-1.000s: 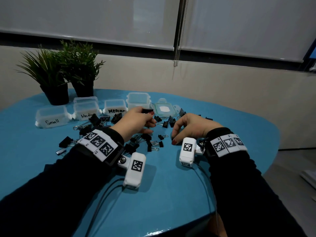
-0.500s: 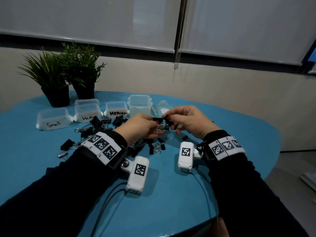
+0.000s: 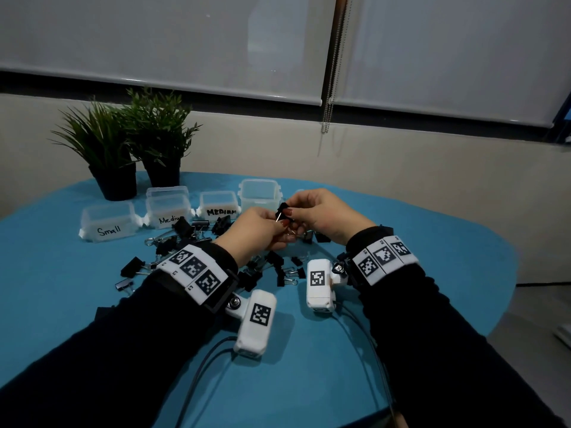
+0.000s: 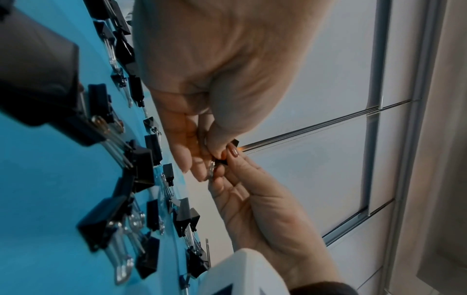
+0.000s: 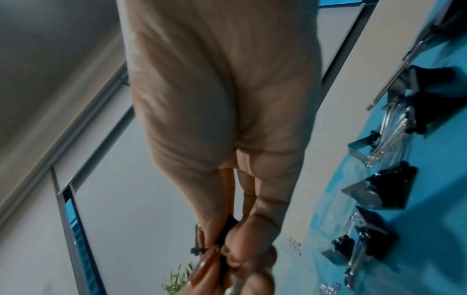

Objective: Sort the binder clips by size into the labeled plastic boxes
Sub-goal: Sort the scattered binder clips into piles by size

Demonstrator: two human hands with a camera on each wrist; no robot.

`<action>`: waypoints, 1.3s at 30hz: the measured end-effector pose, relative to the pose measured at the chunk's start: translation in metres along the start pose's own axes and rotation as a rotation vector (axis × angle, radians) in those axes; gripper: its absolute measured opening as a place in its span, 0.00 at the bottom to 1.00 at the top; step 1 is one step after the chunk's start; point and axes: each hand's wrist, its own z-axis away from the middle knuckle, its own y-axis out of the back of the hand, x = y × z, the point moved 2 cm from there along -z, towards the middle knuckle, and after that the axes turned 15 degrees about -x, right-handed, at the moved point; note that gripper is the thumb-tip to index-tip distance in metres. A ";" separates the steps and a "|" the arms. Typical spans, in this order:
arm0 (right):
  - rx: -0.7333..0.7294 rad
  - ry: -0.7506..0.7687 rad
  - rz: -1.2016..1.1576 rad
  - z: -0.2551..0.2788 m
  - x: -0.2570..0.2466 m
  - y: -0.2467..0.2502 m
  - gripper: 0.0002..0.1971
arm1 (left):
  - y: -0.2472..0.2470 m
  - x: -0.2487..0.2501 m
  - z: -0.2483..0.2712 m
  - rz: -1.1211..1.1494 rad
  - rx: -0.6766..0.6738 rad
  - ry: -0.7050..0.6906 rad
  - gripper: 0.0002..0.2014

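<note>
Both hands meet above the table's middle and pinch one small black binder clip (image 3: 282,209) with silver wire handles. My left hand (image 3: 262,230) holds it from below, my right hand (image 3: 312,211) from above and the right. In the left wrist view the clip (image 4: 233,144) shows only as a black corner between the fingertips. The right wrist view shows the clip (image 5: 227,229) blurred between fingers. Several loose black binder clips (image 3: 173,242) lie under and left of my hands. Clear boxes labelled "Small" (image 3: 108,225), "Medium" (image 3: 167,211) and "MEDIUM" (image 3: 219,205) stand in a row behind them.
A taller clear unlabelled box (image 3: 261,193) stands behind my hands. Two potted plants (image 3: 129,143) sit at the back left of the blue table (image 3: 401,273). More clips (image 5: 379,191) lie right of my right hand. Cables trail from the wrist cameras toward the front edge.
A second ago my hands were low over the pile and apart. They have risen and come together, now both pinching one small clip; the view has shifted slightly.
</note>
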 end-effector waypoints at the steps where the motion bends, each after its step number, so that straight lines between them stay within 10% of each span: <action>1: -0.011 -0.001 -0.015 0.000 -0.001 0.001 0.04 | 0.001 0.000 0.000 0.019 0.017 -0.012 0.06; 11: 0.215 0.015 -0.339 0.004 0.033 0.023 0.06 | 0.007 -0.007 -0.004 -0.334 0.053 0.095 0.18; 22: 0.441 -0.108 -0.154 -0.009 0.049 0.024 0.13 | -0.005 -0.009 0.007 -0.748 -0.387 0.056 0.13; 32: 0.440 -0.225 0.136 0.014 0.030 0.038 0.12 | 0.013 -0.003 0.010 -0.832 -0.247 0.198 0.11; 39: 0.166 -0.661 0.424 0.059 0.026 0.053 0.27 | 0.022 -0.002 0.010 -0.851 -0.215 0.255 0.13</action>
